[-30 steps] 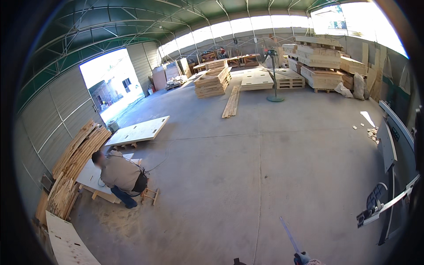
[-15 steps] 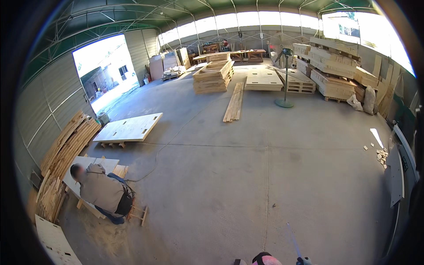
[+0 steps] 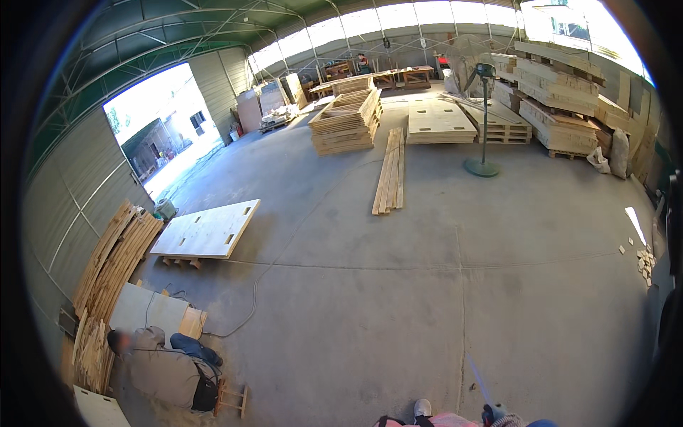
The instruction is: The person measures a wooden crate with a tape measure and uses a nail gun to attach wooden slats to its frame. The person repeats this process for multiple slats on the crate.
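At the lower edge, right of the middle, my right hand [image 3: 492,413] shows only in part, in a dark and grey glove. It is closed on one end of a long, thin bluish strip [image 3: 478,377], which slants up and away over the concrete floor. Whether the strip is stiff or soft, I cannot tell. Beside the hand are pink cloth [image 3: 455,420] and a light shoe [image 3: 422,408] of mine. My left hand is out of sight.
Low on the left a person [image 3: 167,366] sits by a pale board [image 3: 146,313] near stacked planks [image 3: 117,263]. A slotted panel [image 3: 206,229] lies beyond. Ahead are long boards [image 3: 390,171], a frame stack [image 3: 345,121] and a fan [image 3: 482,167]. Wood offcuts [image 3: 646,263] lie right.
My view has shifted forward, so the seated person and panel sit lower in it. My shoe has come into sight. The strip is still in my right hand.
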The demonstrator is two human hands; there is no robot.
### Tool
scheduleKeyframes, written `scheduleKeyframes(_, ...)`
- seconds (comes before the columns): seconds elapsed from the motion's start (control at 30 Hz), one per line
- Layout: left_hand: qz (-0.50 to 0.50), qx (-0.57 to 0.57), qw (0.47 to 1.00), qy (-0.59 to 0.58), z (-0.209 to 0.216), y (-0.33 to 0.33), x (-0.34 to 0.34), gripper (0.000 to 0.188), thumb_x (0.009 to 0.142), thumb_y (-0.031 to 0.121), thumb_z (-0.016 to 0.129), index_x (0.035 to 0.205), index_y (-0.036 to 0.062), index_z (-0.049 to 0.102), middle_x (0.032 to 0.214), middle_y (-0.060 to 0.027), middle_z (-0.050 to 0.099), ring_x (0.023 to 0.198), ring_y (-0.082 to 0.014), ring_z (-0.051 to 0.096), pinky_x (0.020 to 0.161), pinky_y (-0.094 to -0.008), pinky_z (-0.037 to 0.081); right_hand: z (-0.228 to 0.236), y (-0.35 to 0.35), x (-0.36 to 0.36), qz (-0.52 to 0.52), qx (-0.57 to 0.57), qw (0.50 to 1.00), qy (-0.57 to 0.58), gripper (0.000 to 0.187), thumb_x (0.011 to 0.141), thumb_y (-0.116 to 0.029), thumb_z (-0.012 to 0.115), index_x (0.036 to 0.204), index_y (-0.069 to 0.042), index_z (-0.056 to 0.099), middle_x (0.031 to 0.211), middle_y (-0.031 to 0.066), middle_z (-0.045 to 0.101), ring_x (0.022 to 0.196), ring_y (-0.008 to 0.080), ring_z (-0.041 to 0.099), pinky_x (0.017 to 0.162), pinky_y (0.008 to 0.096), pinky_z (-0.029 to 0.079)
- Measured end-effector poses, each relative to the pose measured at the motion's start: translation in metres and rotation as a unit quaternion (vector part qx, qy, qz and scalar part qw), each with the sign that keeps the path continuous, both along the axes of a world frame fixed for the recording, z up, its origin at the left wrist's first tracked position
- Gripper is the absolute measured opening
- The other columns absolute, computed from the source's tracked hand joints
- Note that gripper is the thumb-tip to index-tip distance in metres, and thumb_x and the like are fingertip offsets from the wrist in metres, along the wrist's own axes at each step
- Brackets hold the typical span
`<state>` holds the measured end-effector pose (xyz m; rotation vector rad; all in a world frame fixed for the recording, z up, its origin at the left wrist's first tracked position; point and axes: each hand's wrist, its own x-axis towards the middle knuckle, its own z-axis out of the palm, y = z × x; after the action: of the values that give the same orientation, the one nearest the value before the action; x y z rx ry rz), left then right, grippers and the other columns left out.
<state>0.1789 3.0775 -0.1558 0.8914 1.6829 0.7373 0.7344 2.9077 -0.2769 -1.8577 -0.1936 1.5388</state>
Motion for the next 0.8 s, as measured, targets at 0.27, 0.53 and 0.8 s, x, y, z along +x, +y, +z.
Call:
scheduleKeyframes(0.27, 0.059, -0.08, 0.995, -0.01, -0.021, 0.185, 0.007, 0.034, 0.085, 0.032, 0.057, 0.112, 0.0122, 0.057, 0.087, -0.005, 0.061, 0.072, -0.0183, 0.056, 0.06, -0.0384, 0.046, 0.178, 0.439, -0.083, 0.157, 0.18, 0.969, -0.057, 0.023, 0.076, -0.018, 0.066, 0.081, 0.002, 0.054, 0.06, 0.0077, 0.056, 0.049, 0.0163, 0.052, 0.044, 0.03, 0.04)
scheduleKeyframes(0.53, 0.014, -0.123, 0.992, -0.031, -0.042, 0.417, 0.033, 0.037, 0.084, 0.032, 0.057, 0.116, 0.0143, 0.055, 0.094, -0.0082, 0.062, 0.077, -0.0245, 0.059, 0.064, -0.0472, 0.046, 0.14, 0.522, -0.034, 0.044, 0.034, 0.997, -0.062, 0.024, 0.073, -0.02, 0.069, 0.067, 0.0, 0.056, 0.051, 0.0077, 0.052, 0.043, 0.0189, 0.05, 0.04, 0.0328, 0.038)
scheduleKeyframes(0.8, -0.001, 0.008, 1.0, -0.01, 0.014, 0.695, 0.024, 0.032, 0.083, 0.03, 0.059, 0.108, 0.0103, 0.056, 0.091, -0.0078, 0.062, 0.077, -0.0214, 0.06, 0.063, -0.0388, 0.049, 0.096, 0.526, 0.007, -0.223, -0.163, 0.961, 0.013, 0.019, 0.078, -0.021, 0.062, 0.071, -0.006, 0.052, 0.053, 0.0067, 0.048, 0.043, 0.02, 0.048, 0.038, 0.0337, 0.037)
